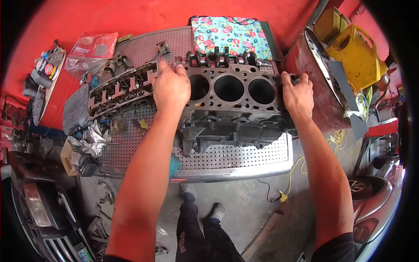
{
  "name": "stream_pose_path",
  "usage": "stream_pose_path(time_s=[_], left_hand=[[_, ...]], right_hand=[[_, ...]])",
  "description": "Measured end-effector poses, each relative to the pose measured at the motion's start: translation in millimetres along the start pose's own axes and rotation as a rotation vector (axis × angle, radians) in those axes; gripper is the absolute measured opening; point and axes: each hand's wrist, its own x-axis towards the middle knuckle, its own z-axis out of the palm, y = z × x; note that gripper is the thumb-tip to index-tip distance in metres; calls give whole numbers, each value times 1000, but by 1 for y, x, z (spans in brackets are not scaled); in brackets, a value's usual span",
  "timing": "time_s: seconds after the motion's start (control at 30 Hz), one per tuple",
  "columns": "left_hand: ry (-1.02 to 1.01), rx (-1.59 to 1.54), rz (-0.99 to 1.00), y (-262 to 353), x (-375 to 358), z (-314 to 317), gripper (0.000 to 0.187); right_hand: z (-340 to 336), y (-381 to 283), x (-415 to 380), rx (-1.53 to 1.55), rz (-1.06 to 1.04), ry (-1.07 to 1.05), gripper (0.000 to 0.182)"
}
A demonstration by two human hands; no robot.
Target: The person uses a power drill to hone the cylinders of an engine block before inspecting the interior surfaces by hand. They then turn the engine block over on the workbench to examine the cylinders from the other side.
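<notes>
So the metal table (227, 163), with a red box (330, 102) just off its right side, has the engine block (235, 111) sitting toward its right end, and that's my worry: the block looks level with that side edge, maybe past it, so a shove right could tip it. Dragging it left would probably clip the cylinder head (122, 92) right beside it, and pushing back could knock the crankshaft (222, 59) just behind. Shoes (217, 212) are below the front edge, so a drop there would hurt. Left hand (171, 87) and right hand (298, 92) have hold of opposite ends, fingers part bent and slightly spread; can't tell how far the tips wrap under, and a shallow grip might slip. Room-wise, the red box crowds the right, the bare strip of table in front is the best gap, and a loose piston (163, 47) lies back left.
</notes>
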Motion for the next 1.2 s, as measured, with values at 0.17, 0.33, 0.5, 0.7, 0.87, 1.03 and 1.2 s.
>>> stream_pose_path(time_s=[0.17,0.33,0.5,0.7,0.87,1.03,1.2], left_hand=[[-168,211,15,12,-2,-9,52],[-193,204,19,11,-3,-10,45],[-187,217,25,10,-2,-10,49],[-241,192,8,11,0,-12,57],[-185,176,26,9,-2,-7,59],[-233,153,20,15,-2,-15,54],[-255,176,5,17,0,-17,47]], right_hand=[[7,8,0,-59,-75,45,74],[11,-24,-10,-84,-742,137,84],[15,-99,13,-413,-1240,-94,77],[-8,-122,10,-547,-966,-353,71],[-48,-105,4,-574,-1223,-366,66],[-48,-71,-51,-534,-1088,-741,59],[-57,-112,-74,32,-257,-1356,92]])
